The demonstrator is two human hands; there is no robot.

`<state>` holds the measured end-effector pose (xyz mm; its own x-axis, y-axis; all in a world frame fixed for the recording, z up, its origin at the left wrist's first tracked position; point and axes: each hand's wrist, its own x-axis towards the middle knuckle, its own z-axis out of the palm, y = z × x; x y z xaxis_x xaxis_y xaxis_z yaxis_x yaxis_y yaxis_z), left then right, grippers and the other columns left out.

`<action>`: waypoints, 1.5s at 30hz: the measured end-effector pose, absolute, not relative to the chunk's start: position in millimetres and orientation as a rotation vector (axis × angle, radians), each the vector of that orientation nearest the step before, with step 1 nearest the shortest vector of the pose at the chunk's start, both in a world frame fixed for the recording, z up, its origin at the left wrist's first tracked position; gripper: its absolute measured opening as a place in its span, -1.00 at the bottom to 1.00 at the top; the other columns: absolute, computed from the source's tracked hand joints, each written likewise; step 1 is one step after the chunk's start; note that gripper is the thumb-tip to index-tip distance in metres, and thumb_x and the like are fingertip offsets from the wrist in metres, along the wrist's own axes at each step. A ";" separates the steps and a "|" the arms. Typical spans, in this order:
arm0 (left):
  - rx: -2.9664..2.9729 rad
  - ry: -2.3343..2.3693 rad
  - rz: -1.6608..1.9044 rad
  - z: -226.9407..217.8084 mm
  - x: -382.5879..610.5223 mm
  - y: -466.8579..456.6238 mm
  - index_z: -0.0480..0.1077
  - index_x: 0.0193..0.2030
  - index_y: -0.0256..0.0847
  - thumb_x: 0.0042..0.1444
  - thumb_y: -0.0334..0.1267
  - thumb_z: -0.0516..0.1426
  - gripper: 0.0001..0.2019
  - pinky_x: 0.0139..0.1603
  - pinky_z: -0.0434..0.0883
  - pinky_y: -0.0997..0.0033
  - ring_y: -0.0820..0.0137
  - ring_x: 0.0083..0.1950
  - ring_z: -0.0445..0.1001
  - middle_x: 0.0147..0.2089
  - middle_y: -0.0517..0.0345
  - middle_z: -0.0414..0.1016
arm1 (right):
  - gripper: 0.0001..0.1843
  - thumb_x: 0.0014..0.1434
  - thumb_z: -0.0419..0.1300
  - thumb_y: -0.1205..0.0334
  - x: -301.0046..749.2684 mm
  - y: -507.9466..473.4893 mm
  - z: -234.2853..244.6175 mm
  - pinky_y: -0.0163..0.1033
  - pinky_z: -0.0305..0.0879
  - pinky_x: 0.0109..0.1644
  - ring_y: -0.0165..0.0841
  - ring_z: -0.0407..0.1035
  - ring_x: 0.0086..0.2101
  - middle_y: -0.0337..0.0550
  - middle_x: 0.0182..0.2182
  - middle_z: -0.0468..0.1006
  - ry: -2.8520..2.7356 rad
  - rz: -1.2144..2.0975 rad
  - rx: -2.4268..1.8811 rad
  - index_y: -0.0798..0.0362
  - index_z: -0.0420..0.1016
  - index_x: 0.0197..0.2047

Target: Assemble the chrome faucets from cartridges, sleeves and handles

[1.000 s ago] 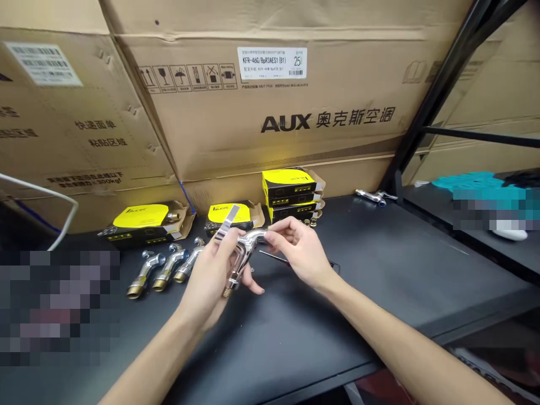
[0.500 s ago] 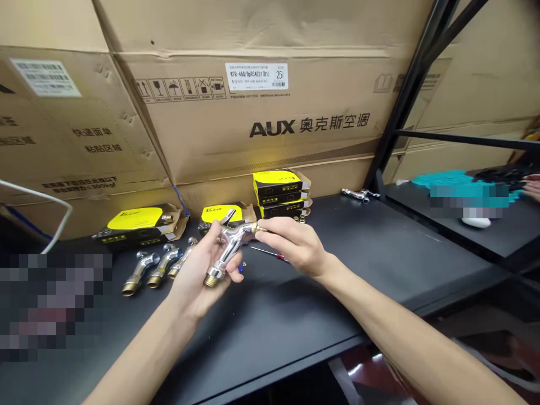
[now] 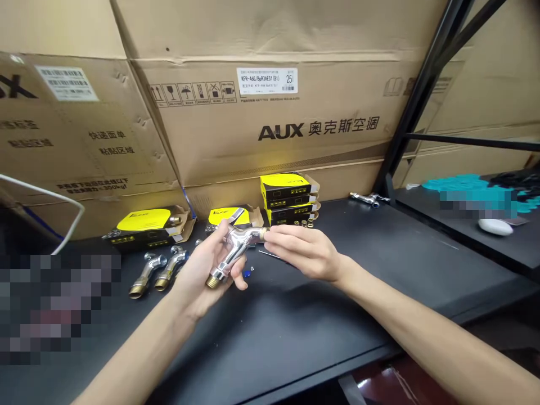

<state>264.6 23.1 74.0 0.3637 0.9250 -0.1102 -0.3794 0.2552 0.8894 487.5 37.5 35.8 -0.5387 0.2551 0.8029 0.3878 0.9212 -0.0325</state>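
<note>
My left hand [image 3: 206, 264] is wrapped round a chrome faucet [image 3: 241, 242], tilted with its brass threaded end toward me and its lever up at the back. The fingers of my right hand [image 3: 306, 250] pinch a small brass nozzle [image 3: 265, 233] at the faucet's spout; they hide most of it. Two more chrome faucets [image 3: 145, 273] lie on the table left of my left hand, with part of another behind it. Under the right hand shows the thin shaft of a screwdriver [image 3: 270, 256], its handle hidden. A small blue piece [image 3: 247, 274] lies beside my left fingertips.
Yellow-and-black boxes [image 3: 289, 181] stand along the cardboard at the back, with several small brass fittings [image 3: 304, 224] before the stack. Another faucet [image 3: 367, 199] lies at the back right near the black rack post [image 3: 390, 163]. A white mouse [image 3: 495, 226] sits further right.
My right fingers have closed further over the brass nozzle at the spout, hiding more of it. The view has shifted slightly, and the screwdriver's red handle is now covered. The left hand keeps its hold.
</note>
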 end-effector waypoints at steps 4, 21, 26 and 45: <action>0.934 0.760 1.062 64.1 263.9 24.8 0.39 -0.20 -0.27 0.43 -0.13 -0.07 -0.68 -0.73 0.51 0.35 0.50 -0.71 0.25 -0.58 0.27 0.32 | -0.69 0.32 0.15 0.45 477.1 39.5 25.4 -0.09 0.50 0.21 -0.25 0.54 0.07 -0.04 0.00 0.67 -2.070 -0.339 -0.377 0.02 0.59 0.04; 0.974 0.805 1.113 54.2 267.8 15.3 0.39 -0.26 -0.22 0.42 -0.06 -0.04 -0.66 -0.65 0.55 0.29 0.43 -0.67 0.29 -0.61 0.25 0.33 | -0.79 0.19 0.37 0.13 456.8 20.6 29.7 -0.24 0.53 -0.21 -0.38 0.54 -0.34 -0.21 -0.34 0.59 -1.516 0.759 -0.898 0.04 0.45 -0.27; 0.880 0.836 1.220 57.7 267.3 19.1 0.40 -0.11 -0.20 0.45 -0.09 -0.11 -0.67 -0.62 0.55 0.37 0.53 -0.65 0.31 -0.28 0.12 0.57 | -0.92 0.26 0.24 0.40 466.0 28.0 27.8 -0.26 0.49 -0.15 -0.38 0.48 -0.26 -0.16 -0.26 0.52 -1.782 0.066 -0.762 0.03 0.47 -0.25; 1.204 0.880 1.324 57.9 252.2 24.7 0.26 0.36 0.15 0.07 -0.39 0.35 -0.26 -0.30 0.48 0.63 0.44 -0.09 0.58 0.14 0.10 0.52 | -0.56 0.19 0.24 0.38 561.4 79.9 7.3 -0.16 0.39 -0.11 -0.18 0.53 -0.24 0.04 -0.20 0.64 -1.867 -0.073 -1.873 0.22 0.40 0.15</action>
<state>252.2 24.7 57.9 0.1036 0.9812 0.1630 -0.2298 -0.1358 0.9637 561.4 79.9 7.3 0.0625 0.9257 0.3731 0.9522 0.0567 -0.3003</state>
